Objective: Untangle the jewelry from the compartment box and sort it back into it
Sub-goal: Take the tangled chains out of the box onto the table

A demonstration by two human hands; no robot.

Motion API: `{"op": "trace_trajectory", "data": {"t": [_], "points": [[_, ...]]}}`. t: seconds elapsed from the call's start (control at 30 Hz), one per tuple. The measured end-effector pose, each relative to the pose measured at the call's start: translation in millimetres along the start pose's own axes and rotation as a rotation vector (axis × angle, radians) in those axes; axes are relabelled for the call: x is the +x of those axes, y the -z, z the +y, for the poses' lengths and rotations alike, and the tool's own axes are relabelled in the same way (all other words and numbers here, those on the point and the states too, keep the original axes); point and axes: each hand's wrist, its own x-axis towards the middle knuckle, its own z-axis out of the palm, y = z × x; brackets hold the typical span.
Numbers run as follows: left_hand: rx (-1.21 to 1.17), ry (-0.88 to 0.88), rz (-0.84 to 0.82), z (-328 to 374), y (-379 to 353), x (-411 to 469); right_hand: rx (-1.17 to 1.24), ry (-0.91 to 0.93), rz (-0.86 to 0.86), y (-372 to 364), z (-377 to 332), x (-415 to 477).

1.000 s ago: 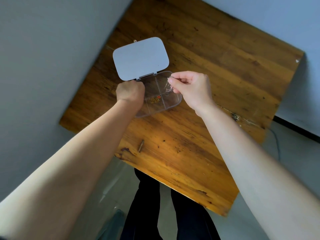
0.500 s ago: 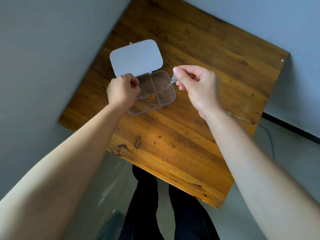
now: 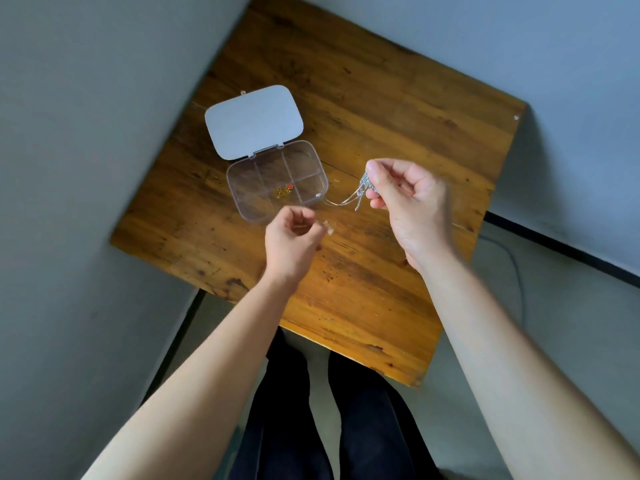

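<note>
We see clear compartment box [image 3: 277, 181] on wooden table [image 3: 381, 116], lid [image 3: 254, 121] open; gold-and-red trinket [image 3: 284, 190] in middle cell. Right hand [image 3: 410, 199] pinches tangled silver chains [image 3: 362, 190] beside box; left hand [image 3: 291, 237] blurred, grip unclear

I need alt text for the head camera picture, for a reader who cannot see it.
A person's right hand pinches a tangled silver chain above a wooden table, while the left hand reaches toward its trailing strands. An open clear compartment box nearby holds small gold jewelry.
</note>
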Motion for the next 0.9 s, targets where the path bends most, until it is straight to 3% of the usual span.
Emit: {"op": "trace_trajectory", "data": {"t": [0.17,0.4,0.53,0.73,0.8,0.9], "points": [[0.283,0.166,-0.023,-56.4,8.1,-7.9,-0.078,-0.103,-0.021,1.7,35.2,-11.8],[0.444,0.171,0.018,-74.5,28.9,-4.2,-0.461,-0.358,-0.212,-0.7,100.9,-24.9],[0.626,0.046,0.049,-70.1,44.8,-0.2,-0.525,-0.369,-0.234,-0.4,108.1,-25.6],[0.961,-0.387,0.079,-44.6,72.8,27.5,-0.516,-0.321,-0.26,-19.8,94.2,-2.8],[1.093,-0.396,-0.004,-40.7,80.6,41.4,-0.516,-0.291,-0.277,-28.5,89.0,6.9],[1.236,-0.255,-0.214,-45.2,89.4,55.5,-0.561,-0.233,-0.305,-47.3,82.6,23.5]]}}
